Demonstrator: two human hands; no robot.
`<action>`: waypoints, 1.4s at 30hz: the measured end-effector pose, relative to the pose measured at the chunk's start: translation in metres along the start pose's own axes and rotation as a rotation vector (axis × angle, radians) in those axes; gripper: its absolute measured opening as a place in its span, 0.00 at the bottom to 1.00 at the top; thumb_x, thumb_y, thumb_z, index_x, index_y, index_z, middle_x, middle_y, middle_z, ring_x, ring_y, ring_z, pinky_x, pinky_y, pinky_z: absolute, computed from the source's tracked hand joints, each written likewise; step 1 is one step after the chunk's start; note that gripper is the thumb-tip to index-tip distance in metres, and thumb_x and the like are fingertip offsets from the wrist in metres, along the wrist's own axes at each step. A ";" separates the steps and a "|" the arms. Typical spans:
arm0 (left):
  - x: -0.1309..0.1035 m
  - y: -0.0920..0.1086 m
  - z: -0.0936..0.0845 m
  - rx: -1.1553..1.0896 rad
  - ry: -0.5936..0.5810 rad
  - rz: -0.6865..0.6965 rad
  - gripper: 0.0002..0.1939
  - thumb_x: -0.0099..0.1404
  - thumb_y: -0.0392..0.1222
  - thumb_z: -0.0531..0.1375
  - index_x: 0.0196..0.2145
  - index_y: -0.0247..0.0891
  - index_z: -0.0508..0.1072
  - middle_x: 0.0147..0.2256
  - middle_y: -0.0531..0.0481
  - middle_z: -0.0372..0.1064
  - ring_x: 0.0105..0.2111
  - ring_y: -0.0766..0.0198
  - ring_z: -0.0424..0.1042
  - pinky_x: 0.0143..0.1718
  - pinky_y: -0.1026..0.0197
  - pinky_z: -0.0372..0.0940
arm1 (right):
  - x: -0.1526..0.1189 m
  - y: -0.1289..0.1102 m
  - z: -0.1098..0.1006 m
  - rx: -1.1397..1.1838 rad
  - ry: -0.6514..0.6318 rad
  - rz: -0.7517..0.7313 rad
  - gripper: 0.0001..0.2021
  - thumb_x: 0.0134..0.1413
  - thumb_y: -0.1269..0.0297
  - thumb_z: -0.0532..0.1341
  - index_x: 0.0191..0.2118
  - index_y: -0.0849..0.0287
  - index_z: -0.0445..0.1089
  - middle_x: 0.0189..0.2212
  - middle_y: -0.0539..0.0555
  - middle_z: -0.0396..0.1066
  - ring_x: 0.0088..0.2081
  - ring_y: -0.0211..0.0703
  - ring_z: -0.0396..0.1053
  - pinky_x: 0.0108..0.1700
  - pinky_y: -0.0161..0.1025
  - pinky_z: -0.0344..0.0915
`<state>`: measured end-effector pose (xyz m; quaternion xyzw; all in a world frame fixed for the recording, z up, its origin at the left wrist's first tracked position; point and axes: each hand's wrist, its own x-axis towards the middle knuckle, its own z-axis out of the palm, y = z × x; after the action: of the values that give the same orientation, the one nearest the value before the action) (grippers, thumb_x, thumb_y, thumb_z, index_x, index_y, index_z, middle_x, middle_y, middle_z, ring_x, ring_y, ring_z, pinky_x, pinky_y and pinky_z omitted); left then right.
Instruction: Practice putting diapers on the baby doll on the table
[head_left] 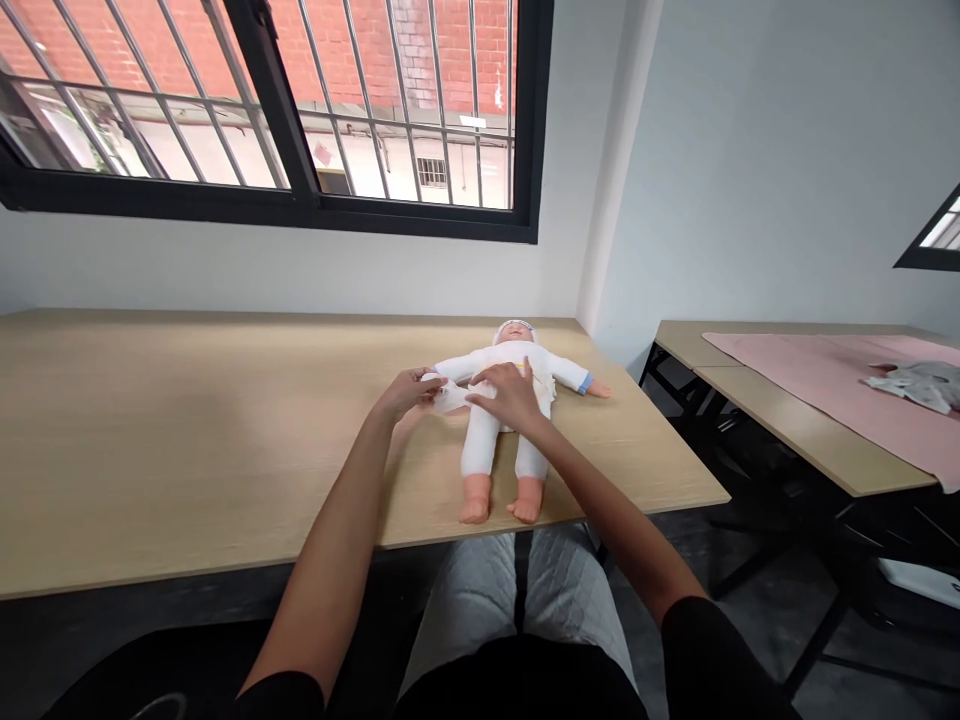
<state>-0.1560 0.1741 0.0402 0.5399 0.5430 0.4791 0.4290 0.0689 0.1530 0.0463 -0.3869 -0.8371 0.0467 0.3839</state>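
Observation:
A baby doll (478, 450) in a white outfit with blue cuffs lies on its back on the wooden table, arms spread, bare feet toward the table's front edge. Beside the doll's hip on the left, a thin white piece of material (451, 398) stretches between my hands. My left hand (411, 391) pinches its left end near the doll's cuff. Over the doll's waist, my right hand (511, 394) holds the other end between thumb and fingers. White ruffled material shows at the doll's right-side waist.
The wooden table (187, 430) ends in a front edge before my legs. At the right, a second table (810, 450) bears a pink cloth (825, 385) and a grey-white garment (919, 385). A barred window is above.

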 end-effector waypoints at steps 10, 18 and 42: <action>0.007 -0.013 -0.006 -0.114 -0.052 0.011 0.23 0.40 0.51 0.74 0.29 0.32 0.76 0.24 0.47 0.72 0.27 0.63 0.71 0.33 0.59 0.67 | 0.053 -0.006 0.026 -0.463 -0.193 0.012 0.11 0.59 0.66 0.55 0.38 0.58 0.76 0.40 0.58 0.76 0.49 0.54 0.67 0.67 0.58 0.38; 0.007 -0.008 -0.005 -0.207 -0.129 -0.009 0.24 0.42 0.49 0.74 0.33 0.31 0.77 0.33 0.41 0.76 0.34 0.57 0.76 0.39 0.57 0.71 | 0.071 0.004 0.023 -0.426 -0.084 0.220 0.13 0.57 0.57 0.61 0.43 0.60 0.71 0.47 0.60 0.73 0.55 0.57 0.63 0.66 0.57 0.37; -0.009 0.023 0.036 -0.289 -0.159 0.075 0.18 0.41 0.45 0.74 0.26 0.35 0.73 0.28 0.48 0.75 0.31 0.62 0.75 0.41 0.57 0.69 | 0.052 0.059 -0.047 0.280 -0.018 0.227 0.11 0.55 0.64 0.59 0.42 0.59 0.75 0.46 0.54 0.76 0.47 0.45 0.72 0.54 0.45 0.64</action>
<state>-0.1163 0.1661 0.0562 0.5285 0.4123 0.5239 0.5256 0.1157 0.2195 0.0882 -0.4211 -0.7769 0.2093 0.4187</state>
